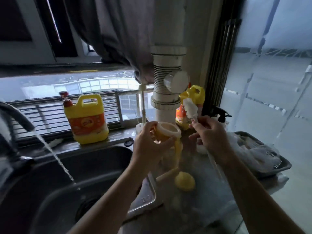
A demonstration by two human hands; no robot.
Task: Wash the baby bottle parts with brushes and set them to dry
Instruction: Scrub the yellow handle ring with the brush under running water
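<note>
My left hand point(149, 146) grips a baby bottle point(168, 132) with an orange-yellow handle ring, its open mouth turned toward the right. My right hand point(208, 137) holds a thin brush point(190, 108) by its clear handle, the white bristle head pointing up and left, just above the bottle's mouth and not inside it. A yellow bottle cap point(184, 183) lies on the counter below the hands. Another long-handled brush point(143, 105) stands upright behind the bottle.
Water streams from the tap point(18, 119) into the dark sink point(94, 166) at left. A yellow detergent jug point(87, 120) stands on the sill, a second jug point(195, 95) behind the white drain pipe point(166, 92). A grey drying tray point(270, 159) sits at right.
</note>
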